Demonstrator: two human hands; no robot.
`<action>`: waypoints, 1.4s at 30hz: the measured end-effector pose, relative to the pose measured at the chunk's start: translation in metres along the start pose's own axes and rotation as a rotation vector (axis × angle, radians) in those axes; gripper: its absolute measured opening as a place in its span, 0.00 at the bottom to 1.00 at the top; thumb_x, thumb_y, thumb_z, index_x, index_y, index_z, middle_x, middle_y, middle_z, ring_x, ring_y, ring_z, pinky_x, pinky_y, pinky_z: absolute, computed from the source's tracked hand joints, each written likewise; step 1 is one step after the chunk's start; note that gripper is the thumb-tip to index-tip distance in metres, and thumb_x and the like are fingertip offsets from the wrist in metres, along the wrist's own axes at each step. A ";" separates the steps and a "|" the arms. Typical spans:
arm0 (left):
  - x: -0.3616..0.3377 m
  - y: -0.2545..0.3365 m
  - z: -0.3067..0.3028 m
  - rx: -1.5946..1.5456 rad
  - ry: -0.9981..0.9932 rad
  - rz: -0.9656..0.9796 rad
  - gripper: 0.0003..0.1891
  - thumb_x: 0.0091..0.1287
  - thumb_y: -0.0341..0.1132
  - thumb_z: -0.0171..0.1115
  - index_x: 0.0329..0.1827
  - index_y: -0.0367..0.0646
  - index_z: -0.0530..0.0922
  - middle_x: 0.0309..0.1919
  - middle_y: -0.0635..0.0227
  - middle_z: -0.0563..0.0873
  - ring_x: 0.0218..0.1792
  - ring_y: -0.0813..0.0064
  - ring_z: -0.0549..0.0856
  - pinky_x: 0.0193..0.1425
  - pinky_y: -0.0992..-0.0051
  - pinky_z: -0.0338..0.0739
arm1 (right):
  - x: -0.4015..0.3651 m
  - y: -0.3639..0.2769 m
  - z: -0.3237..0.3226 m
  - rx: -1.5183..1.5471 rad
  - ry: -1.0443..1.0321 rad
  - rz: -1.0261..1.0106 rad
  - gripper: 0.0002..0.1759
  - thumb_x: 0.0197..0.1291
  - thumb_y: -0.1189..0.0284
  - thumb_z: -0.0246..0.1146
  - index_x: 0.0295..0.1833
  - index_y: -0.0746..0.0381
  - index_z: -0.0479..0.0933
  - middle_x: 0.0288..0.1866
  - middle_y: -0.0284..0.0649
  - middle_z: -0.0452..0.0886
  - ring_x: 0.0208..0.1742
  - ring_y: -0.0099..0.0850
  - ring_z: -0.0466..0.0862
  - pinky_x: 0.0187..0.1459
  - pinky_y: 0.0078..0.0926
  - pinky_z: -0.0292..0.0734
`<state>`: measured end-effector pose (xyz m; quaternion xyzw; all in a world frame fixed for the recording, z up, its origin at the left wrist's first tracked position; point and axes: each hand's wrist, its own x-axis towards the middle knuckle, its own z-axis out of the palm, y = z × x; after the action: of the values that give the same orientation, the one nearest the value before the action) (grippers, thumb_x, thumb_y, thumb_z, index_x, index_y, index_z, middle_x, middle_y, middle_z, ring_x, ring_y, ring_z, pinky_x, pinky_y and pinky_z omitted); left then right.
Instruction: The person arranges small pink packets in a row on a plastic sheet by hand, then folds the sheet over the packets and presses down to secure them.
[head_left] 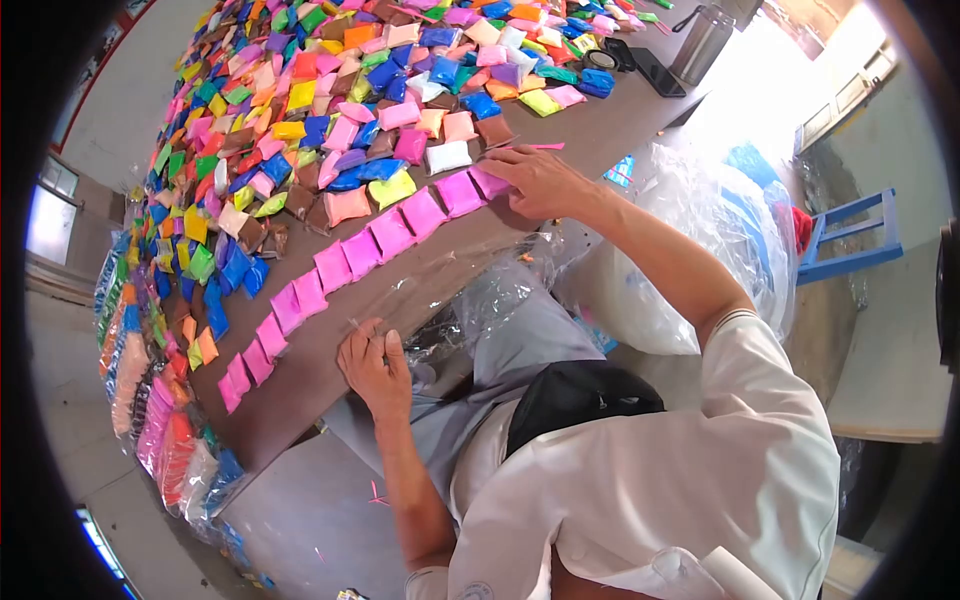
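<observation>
A slanting row of small pink packets (392,233) lies along the near side of the brown table. At the row's upper right end, my right hand (540,182) has its fingers bent over the last pink packet (488,182), gripping its edge. My left hand (376,368) is at the table's front edge, below the middle of the row, with thumb and fingers apart. Crumpled clear plastic (490,300) lies beside it, over the table edge and the lap. A white packet (448,157) sits just above the row, near my right hand.
A large heap of multicoloured packets (400,85) covers the back and left of the table (560,125). Filled clear bags (165,430) hang at the left edge. A steel flask (703,45) and a phone (657,73) stand far right. Big plastic bags (670,240) and a blue stool (850,235) are at right.
</observation>
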<state>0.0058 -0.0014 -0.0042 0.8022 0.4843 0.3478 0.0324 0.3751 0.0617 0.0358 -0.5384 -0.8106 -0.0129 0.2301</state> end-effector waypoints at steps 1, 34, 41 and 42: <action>0.000 0.000 0.000 -0.002 0.003 -0.006 0.14 0.71 0.40 0.60 0.32 0.37 0.80 0.50 0.65 0.85 0.54 0.56 0.80 0.62 0.56 0.69 | 0.002 0.001 0.003 -0.022 -0.012 -0.001 0.27 0.53 0.77 0.63 0.63 0.61 0.75 0.56 0.45 0.82 0.65 0.44 0.76 0.66 0.40 0.71; 0.003 0.005 -0.002 -0.015 0.053 -0.013 0.12 0.68 0.36 0.63 0.28 0.37 0.78 0.49 0.67 0.85 0.53 0.57 0.80 0.61 0.57 0.70 | 0.059 -0.033 -0.007 -0.052 -0.387 -0.057 0.27 0.55 0.63 0.63 0.61 0.61 0.75 0.47 0.49 0.83 0.52 0.47 0.82 0.56 0.45 0.76; 0.002 0.005 -0.003 -0.024 0.039 -0.029 0.13 0.68 0.36 0.63 0.28 0.37 0.78 0.50 0.67 0.85 0.53 0.57 0.79 0.62 0.57 0.69 | 0.056 0.011 -0.014 0.294 -0.428 0.082 0.26 0.55 0.56 0.64 0.54 0.63 0.77 0.41 0.49 0.85 0.45 0.46 0.85 0.50 0.44 0.79; 0.002 0.005 -0.002 -0.024 0.043 -0.031 0.13 0.68 0.36 0.63 0.28 0.37 0.78 0.50 0.66 0.85 0.53 0.57 0.79 0.62 0.57 0.69 | 0.058 0.001 -0.025 0.344 -0.500 0.249 0.26 0.55 0.56 0.64 0.53 0.64 0.77 0.41 0.49 0.85 0.46 0.46 0.85 0.50 0.44 0.79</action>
<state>0.0087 -0.0030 0.0007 0.7866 0.4929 0.3701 0.0372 0.3670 0.1056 0.0804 -0.5732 -0.7602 0.2849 0.1114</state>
